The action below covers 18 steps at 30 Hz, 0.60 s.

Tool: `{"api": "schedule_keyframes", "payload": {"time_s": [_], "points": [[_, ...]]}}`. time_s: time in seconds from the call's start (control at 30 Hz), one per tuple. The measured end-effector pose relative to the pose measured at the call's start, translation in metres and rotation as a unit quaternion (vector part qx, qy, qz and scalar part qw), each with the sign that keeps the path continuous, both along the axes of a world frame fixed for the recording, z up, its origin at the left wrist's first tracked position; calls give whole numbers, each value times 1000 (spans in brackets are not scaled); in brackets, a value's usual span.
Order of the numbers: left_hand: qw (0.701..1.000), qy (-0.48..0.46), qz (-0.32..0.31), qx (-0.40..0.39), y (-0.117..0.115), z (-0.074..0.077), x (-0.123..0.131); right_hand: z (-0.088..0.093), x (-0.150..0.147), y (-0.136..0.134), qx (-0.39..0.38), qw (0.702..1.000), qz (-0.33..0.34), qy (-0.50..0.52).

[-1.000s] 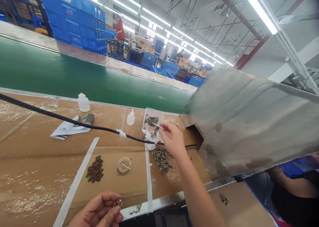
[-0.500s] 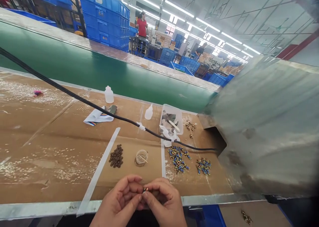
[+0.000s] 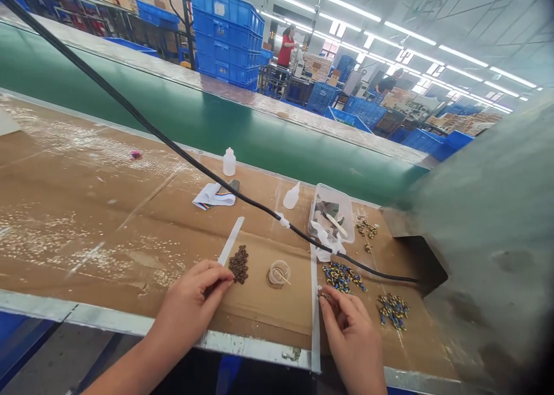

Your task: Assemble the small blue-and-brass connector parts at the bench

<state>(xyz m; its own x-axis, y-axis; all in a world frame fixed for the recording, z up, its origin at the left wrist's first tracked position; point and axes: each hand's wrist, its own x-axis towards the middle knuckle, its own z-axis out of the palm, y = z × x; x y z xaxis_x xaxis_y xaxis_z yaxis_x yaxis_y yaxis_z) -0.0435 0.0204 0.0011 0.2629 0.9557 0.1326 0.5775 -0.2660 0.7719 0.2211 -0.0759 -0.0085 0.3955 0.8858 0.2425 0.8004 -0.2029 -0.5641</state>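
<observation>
My left hand (image 3: pixel 193 297) reaches over the cardboard, thumb and forefinger pinched at the near edge of a heap of small brown rings (image 3: pixel 239 265). Whatever lies between those fingertips is too small to make out. Right of the white tape strip (image 3: pixel 315 320), my right hand (image 3: pixel 352 331) also has its thumb and forefinger together, on a tiny thing I cannot identify. Just beyond it is a heap of small blue-and-gold parts (image 3: pixel 344 276), partly covered by the fingers. Between both hands stands a small clear cup (image 3: pixel 278 274) with a thin stick in it.
A second blue-and-gold heap (image 3: pixel 393 311) lies at the right, before a grey metal housing (image 3: pixel 489 239). A black cable (image 3: pixel 255 202) crosses above the table. Behind it are a plastic tub (image 3: pixel 320 207) and two white bottles (image 3: pixel 229 163). A green conveyor (image 3: pixel 173 109) runs beyond.
My hands were together at the table's front edge around a tiny dark and coppery piece. They have separated, left to the brown rings, right towards the blue-and-gold parts. The view has turned left.
</observation>
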Motion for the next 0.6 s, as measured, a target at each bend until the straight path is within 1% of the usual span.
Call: {"api": "schedule_keyframes", "payload": {"time_s": [0.13,0.23,0.4,0.5,0.6], "points": [[999,28,-39,7,2,4,10,2,-8,0,38,999,2,6],[997,51,-47,22,1,5,17,2,-10,0,52,998,17,21],[994,72,-67,45,0,7,21,-1,-10,-3,58,997,28,51],[994,70,-66,47,0,8,20,-1,-10,-4,57,996,34,59],[996,60,-50,31,1,6,15,0,-11,-5,57,996,38,63]]}}
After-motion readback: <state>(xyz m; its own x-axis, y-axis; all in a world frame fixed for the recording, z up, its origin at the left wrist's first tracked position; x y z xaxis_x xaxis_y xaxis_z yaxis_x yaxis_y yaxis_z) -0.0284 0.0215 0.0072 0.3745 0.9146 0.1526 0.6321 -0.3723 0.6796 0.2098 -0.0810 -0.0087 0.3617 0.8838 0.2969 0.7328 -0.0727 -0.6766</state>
